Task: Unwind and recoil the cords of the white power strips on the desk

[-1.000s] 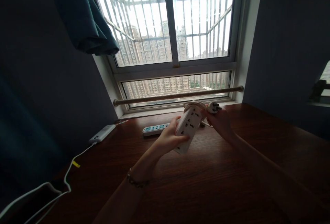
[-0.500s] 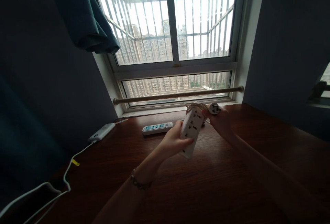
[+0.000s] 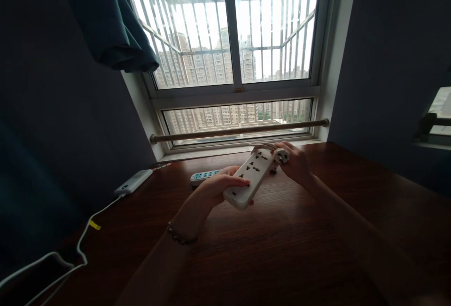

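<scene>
A white cable [image 3: 52, 261] is seen at the near left of the wooden table [image 3: 282, 249], running up to a white power bank [image 3: 133, 182] by the wall. At mid-table, one white power strip [image 3: 248, 176] is held above the tabletop, sockets upward. Its near end is gripped by the left hand [image 3: 218, 186], fingers closed over its edge. At its far end, the right hand [image 3: 294, 162] is closed around the plug [image 3: 281, 156], with the coiled cord [image 3: 262, 146] bunched just behind.

The step in hand is judged to be the handling of the strip's own cord and plug. A firm hold on the strip body and a careful freeing or tucking of the coil would be called for next.

Farther, a second strip with blue sockets [image 3: 204, 175] lies flat, and beyond it one rail [image 3: 239, 129] crosses the window [image 3: 232, 38]. One curtain [image 3: 109, 19] hangs at far left.

Counted: two power strips, one plug, one power bank.
</scene>
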Demonstrator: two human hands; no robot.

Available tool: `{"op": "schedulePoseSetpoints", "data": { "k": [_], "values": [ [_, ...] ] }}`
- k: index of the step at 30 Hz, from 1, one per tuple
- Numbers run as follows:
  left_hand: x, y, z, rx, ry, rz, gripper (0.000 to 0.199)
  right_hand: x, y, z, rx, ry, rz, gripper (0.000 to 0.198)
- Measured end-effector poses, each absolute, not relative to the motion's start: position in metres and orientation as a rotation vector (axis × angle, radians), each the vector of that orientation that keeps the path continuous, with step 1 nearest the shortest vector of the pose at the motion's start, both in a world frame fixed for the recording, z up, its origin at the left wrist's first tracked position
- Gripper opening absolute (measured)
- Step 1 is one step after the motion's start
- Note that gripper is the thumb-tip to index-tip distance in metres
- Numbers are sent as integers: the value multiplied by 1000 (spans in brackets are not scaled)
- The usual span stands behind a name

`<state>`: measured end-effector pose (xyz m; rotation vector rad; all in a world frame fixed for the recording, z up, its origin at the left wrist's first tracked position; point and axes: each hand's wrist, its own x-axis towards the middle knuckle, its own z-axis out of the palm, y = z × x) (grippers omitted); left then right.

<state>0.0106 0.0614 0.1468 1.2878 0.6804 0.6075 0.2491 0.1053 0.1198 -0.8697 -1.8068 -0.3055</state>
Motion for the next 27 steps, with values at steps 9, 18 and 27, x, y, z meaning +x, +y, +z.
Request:
{"op": "schedulePoseSetpoints", "data": {
  "k": [9,18,27],
  "values": [
    [37,41,133,1877,1067,868,41,251,116,118,-1043,-1560,-175,17],
    [47,35,129,1777,943,818,41,274,132,115,-1288,-1267,-24,36],
    [-24,97,111,1431,568,647,62,273,87,147,-1149,-1576,-575,23]
  ]
}}
